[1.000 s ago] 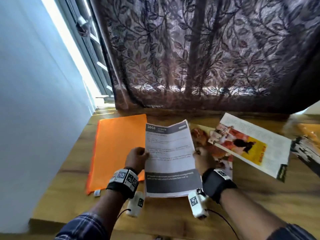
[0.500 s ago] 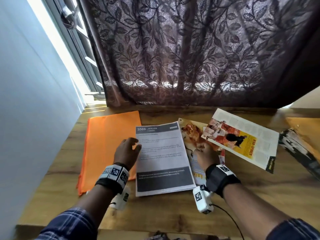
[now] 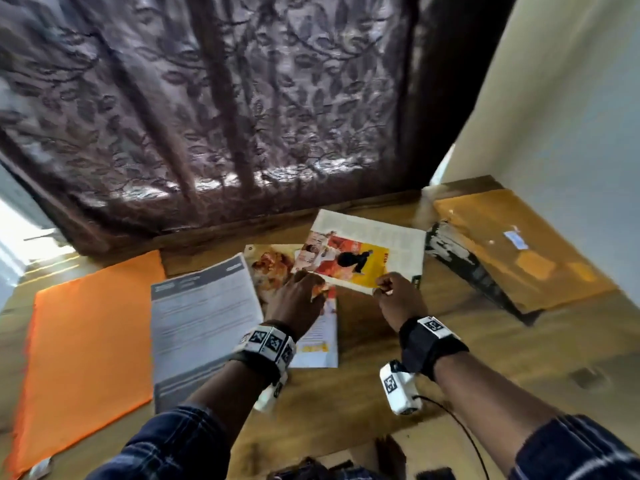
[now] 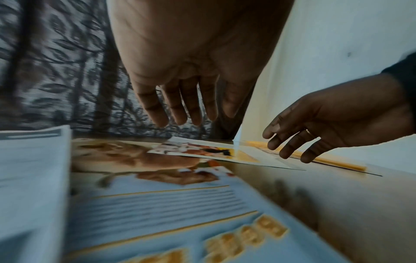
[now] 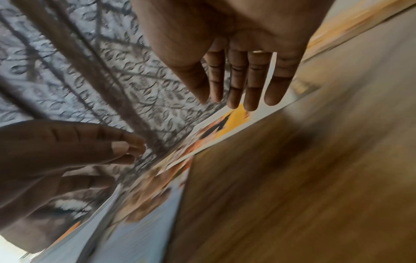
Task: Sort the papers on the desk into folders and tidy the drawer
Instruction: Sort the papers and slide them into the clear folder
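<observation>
An orange folder (image 3: 86, 341) lies flat at the desk's left. Beside it rests a grey-and-white printed sheet (image 3: 204, 317), overlapping a food flyer (image 3: 273, 271). A magazine page with a red and yellow picture (image 3: 363, 251) lies further right, its corner over the flyer. My left hand (image 3: 301, 289) hovers above the flyer with fingers straight (image 4: 180, 113), holding nothing. My right hand (image 3: 388, 289) is at the magazine page's near edge, its fingers extended (image 5: 252, 96) just above the paper and gripping nothing. A brown-yellow folder (image 3: 519, 247) lies at the far right.
A dark patterned curtain (image 3: 242, 116) hangs along the desk's back edge. A pale wall (image 3: 571, 116) closes off the right side. A black-and-white printed item (image 3: 450, 251) sticks out from under the brown-yellow folder. Bare wooden desk (image 3: 502, 341) shows in front of my right hand.
The grey-and-white sheet that both hands held is now lying on the desk. Both hands have let go and moved right to the flyer and the magazine page.
</observation>
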The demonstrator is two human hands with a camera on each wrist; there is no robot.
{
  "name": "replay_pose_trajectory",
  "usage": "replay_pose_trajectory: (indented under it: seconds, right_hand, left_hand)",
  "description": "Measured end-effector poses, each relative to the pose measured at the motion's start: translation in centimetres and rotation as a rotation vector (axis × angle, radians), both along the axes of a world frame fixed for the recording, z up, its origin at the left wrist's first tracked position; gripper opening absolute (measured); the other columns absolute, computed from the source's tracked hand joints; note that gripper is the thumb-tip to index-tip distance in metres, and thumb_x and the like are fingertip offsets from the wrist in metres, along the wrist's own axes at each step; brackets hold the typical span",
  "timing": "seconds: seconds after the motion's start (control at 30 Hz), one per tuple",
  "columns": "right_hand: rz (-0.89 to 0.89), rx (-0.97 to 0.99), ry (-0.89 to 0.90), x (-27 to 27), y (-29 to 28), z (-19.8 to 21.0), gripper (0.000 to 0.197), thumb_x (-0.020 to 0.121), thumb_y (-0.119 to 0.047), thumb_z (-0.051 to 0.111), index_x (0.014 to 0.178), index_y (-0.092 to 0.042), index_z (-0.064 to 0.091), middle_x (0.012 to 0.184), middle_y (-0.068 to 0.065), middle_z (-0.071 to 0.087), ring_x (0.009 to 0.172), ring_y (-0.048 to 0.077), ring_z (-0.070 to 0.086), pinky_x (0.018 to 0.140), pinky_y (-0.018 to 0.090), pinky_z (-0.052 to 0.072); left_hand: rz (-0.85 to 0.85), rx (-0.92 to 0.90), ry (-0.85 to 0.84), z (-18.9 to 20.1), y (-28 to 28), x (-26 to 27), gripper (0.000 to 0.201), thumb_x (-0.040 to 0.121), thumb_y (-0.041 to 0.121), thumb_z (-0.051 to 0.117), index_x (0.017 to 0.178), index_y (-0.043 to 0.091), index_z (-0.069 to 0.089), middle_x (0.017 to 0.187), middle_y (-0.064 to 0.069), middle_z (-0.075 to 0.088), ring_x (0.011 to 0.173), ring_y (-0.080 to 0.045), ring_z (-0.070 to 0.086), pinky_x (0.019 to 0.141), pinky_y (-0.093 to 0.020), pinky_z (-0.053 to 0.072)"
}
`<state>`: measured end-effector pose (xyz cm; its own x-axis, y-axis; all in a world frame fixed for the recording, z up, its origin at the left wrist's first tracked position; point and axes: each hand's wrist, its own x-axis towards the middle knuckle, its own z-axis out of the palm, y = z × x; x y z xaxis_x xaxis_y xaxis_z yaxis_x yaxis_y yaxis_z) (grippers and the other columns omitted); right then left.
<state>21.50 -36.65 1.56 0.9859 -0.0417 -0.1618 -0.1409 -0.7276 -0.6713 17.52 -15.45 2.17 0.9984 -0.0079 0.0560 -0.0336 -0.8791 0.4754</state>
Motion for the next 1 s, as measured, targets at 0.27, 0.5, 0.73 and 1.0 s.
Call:
replay_pose_trajectory:
  seconds: [0.27,0.5,0.73,1.0]
  right_hand:
    - [-0.198,-0.13,0.103,3.8,-15.5,0.5,0.026,0.095,-0.033,0.048,0.12,-0.024,0.054,0.115,0.009,0.063,0.103,0.035,0.061,0.093,0.049,0.048]
    - [-0.215,-0.374,0.073,7.8,-24.9,-0.6,0.048,0.09,-0.039,0.056,0.135,-0.025,0.049,0.14,0.006,0.053,0.125,0.032,0.053,0.102,0.045,0.042]
    - [-0.066,-0.544,0.115,9.6,-27.0,-3.0,0.046,0.088,-0.048,0.05,0.126,-0.023,0.045,0.133,0.004,0.047,0.128,0.028,0.045,0.095,0.047,0.042]
    - [0.043,-0.653,0.151,11.1,-27.7,-3.3,0.069,0.088,-0.051,0.049,0.145,-0.017,0.027,0.139,0.009,0.047,0.125,0.033,0.05,0.089,0.048,0.046]
  left_hand:
    - [-0.163,-0.029,0.041,-0.6,-11.6,5.9,0.03,0.092,0.03,0.062,0.121,0.022,0.062,0.13,-0.001,0.062,0.123,-0.022,0.055,0.1,-0.037,0.045]
    - [-0.184,-0.071,0.074,-1.7,-19.8,8.8,0.03,0.093,0.031,0.061,0.122,0.024,0.06,0.126,0.0,0.061,0.119,-0.022,0.054,0.099,-0.038,0.045]
    - [-0.159,-0.131,0.156,-1.7,-23.7,9.9,0.032,0.092,0.031,0.062,0.123,0.022,0.061,0.127,-0.004,0.061,0.118,-0.022,0.056,0.099,-0.035,0.045]
    - [-0.137,-0.271,0.218,-1.3,-27.7,13.4,0.04,0.089,0.027,0.066,0.128,0.019,0.058,0.123,0.0,0.064,0.114,-0.017,0.059,0.1,-0.036,0.048]
